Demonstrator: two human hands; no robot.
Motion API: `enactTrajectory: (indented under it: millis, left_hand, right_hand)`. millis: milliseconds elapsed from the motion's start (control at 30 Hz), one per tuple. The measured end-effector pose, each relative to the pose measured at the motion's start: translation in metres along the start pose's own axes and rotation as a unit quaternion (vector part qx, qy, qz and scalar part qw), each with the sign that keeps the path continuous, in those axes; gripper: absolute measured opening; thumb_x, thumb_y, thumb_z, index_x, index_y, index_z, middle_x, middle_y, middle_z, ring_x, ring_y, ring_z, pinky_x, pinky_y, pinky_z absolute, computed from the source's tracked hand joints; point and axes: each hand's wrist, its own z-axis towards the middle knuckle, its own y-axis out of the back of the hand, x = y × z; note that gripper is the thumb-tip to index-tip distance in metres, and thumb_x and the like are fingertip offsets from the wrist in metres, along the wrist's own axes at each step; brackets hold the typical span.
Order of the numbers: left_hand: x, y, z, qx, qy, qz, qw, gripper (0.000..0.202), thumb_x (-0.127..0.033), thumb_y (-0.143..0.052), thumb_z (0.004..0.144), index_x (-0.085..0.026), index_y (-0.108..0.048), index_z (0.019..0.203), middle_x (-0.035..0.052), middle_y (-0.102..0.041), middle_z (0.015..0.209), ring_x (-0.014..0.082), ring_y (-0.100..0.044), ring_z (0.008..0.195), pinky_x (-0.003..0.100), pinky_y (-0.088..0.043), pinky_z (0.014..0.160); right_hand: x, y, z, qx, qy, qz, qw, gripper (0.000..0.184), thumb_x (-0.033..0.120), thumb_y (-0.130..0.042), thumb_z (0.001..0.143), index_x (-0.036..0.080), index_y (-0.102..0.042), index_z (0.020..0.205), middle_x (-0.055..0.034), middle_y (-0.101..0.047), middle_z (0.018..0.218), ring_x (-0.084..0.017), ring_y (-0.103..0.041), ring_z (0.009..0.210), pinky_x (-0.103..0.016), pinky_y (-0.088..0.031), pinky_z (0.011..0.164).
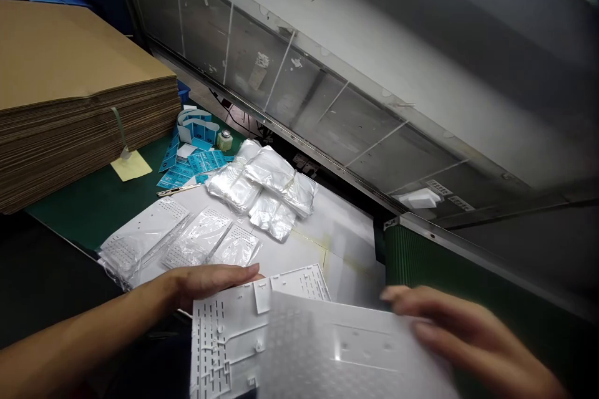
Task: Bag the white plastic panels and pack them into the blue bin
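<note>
Two white plastic panels lie overlapped at the bottom of the view. The ribbed, slotted inner face of one panel point(224, 336) shows on the left, and a smoother panel with a dotted pattern point(346, 349) lies across it on the right. My left hand point(210, 283) reaches over the far edge of the ribbed panel, fingers together, with the thumb hidden. My right hand point(461, 336) is blurred at the smooth panel's right edge, its fingers slightly apart. Beyond them, clear plastic bags holding white perforated parts point(182, 240) lie on white sheets.
A tall stack of corrugated cardboard sheets point(79, 100) stands at the left on a green mat table point(98, 212). Blue printed cards point(196, 149), a yellow note point(131, 166), a tape roll point(224, 140) and a utility knife point(178, 190) lie beyond. A grey metal housing point(327, 87) rises behind.
</note>
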Motion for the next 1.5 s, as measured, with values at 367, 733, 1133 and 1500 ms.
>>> enactTrajectory:
  millis: [367, 733, 1133, 1500]
  left_hand:
    - [0.014, 0.001, 0.014, 0.016, -0.033, 0.059, 0.998, 0.051, -0.036, -0.067, 0.077, -0.019, -0.055, 0.124, 0.0084, -0.066, 0.113, 0.0299, -0.056, 0.112, 0.038, -0.042, 0.094]
    - [0.057, 0.005, 0.058, -0.335, -0.192, 0.104, 0.916, 0.064, -0.047, -0.063, 0.077, -0.021, -0.044, 0.132, 0.0085, -0.057, 0.129, 0.0292, -0.051, 0.119, 0.041, -0.039, 0.102]
    - [0.066, 0.008, 0.072, -0.354, -0.211, 0.129, 0.902, 0.063, -0.055, -0.061, 0.076, -0.018, -0.051, 0.126, 0.01, -0.06, 0.126, 0.0338, -0.042, 0.126, 0.044, -0.038, 0.103]
    - [0.07, 0.013, 0.076, -0.3, -0.247, 0.012, 0.921, 0.057, -0.048, -0.061, 0.08, -0.017, -0.05, 0.126, 0.0123, -0.06, 0.126, 0.0326, -0.047, 0.123, 0.045, -0.039, 0.101]
  right_hand:
    - [0.037, -0.087, 0.061, 0.101, 0.178, -0.061, 0.977, 0.024, 0.024, -0.055, 0.086, 0.03, -0.064, 0.107, -0.0011, -0.06, 0.117, -0.024, -0.046, 0.118, -0.043, -0.034, 0.102]
    - [-0.044, -0.211, 0.043, -0.136, -0.106, 0.508, 0.844, 0.032, 0.049, -0.066, 0.075, 0.017, -0.061, 0.076, -0.003, -0.062, 0.077, -0.02, -0.058, 0.077, -0.032, -0.048, 0.071]
    - [-0.049, -0.215, 0.05, -0.085, -0.125, 0.66, 0.735, 0.03, 0.039, -0.071, 0.075, 0.017, -0.066, 0.094, -0.0068, -0.069, 0.085, -0.024, -0.063, 0.086, -0.033, -0.049, 0.076]
    - [-0.051, -0.24, 0.06, -0.065, -0.159, 0.697, 0.697, 0.042, 0.042, -0.079, 0.061, 0.014, -0.067, 0.09, -0.009, -0.072, 0.079, -0.027, -0.066, 0.082, -0.036, -0.051, 0.075]
